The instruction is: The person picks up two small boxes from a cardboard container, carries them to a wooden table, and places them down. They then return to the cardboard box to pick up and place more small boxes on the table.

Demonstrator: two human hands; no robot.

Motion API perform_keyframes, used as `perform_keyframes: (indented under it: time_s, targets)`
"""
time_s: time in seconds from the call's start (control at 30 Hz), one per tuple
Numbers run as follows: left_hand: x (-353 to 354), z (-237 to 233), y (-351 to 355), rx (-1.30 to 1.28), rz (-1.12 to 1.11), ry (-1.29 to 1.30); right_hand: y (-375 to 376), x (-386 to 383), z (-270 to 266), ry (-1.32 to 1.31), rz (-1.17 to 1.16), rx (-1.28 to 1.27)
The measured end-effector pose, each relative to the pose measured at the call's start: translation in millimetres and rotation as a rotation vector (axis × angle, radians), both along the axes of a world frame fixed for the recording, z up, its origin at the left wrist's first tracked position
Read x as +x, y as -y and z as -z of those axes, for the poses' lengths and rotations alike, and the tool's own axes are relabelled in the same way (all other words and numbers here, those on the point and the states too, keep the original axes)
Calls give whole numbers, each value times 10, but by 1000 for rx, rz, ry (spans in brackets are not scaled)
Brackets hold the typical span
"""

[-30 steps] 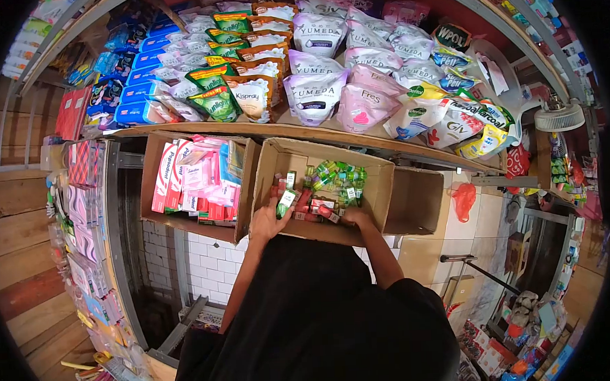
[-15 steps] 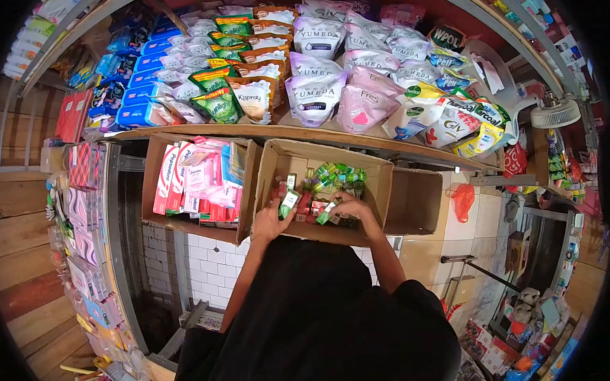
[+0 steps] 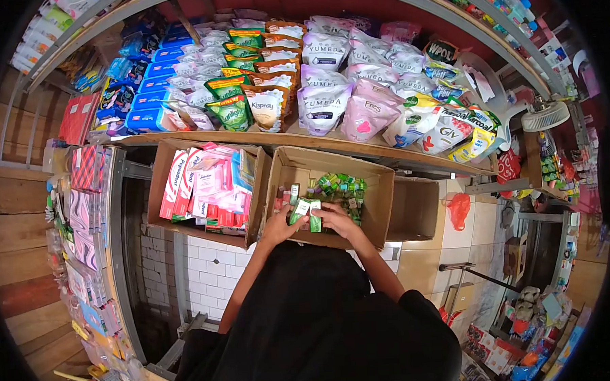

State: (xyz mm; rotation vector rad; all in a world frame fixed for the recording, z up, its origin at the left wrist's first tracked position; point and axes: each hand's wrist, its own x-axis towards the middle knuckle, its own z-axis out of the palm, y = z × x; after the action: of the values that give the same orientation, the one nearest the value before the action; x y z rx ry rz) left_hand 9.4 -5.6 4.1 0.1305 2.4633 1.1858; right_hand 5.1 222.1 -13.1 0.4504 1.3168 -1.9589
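Inside the middle cardboard box (image 3: 380,207), both hands are close together near its front edge. My left hand (image 3: 279,227) grips a small green-and-white box (image 3: 300,211), its fingers closed round the lower end. Just to the right, my right hand (image 3: 338,221) holds another small green-and-white box (image 3: 315,216) upright by its side. The two small boxes nearly touch. Behind and right of my hands lie several green bottles (image 3: 342,187). A few red items (image 3: 283,197) sit at the box's left side, partly hidden.
On the left stands a cardboard box (image 3: 157,190) of toothpaste cartons and pink packs; a brown box (image 3: 415,209) is on the right. Behind, a shelf edge (image 3: 289,139) carries rows of pouches. A red plastic bag (image 3: 458,211) lies over the tiled floor.
My right hand has moved left and up, bringing its small box beside the one in my left hand. Both small boxes are now side by side. The view has shifted slightly.
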Motion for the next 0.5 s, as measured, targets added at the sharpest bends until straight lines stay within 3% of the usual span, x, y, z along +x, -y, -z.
perform_keyframes:
  time_s: [0.13, 0.17, 0.27, 0.5]
  targets:
    - [67, 205, 88, 338, -48, 47, 120, 87, -40, 31, 101, -139]
    - [80, 226, 121, 347, -58, 160, 149, 101, -89, 23, 107, -179]
    - [150, 157, 164, 590, -118, 179, 250, 159, -213, -19, 119, -148]
    - [330, -204, 385, 768, -193, 306, 465, 265, -439, -94, 49, -114]
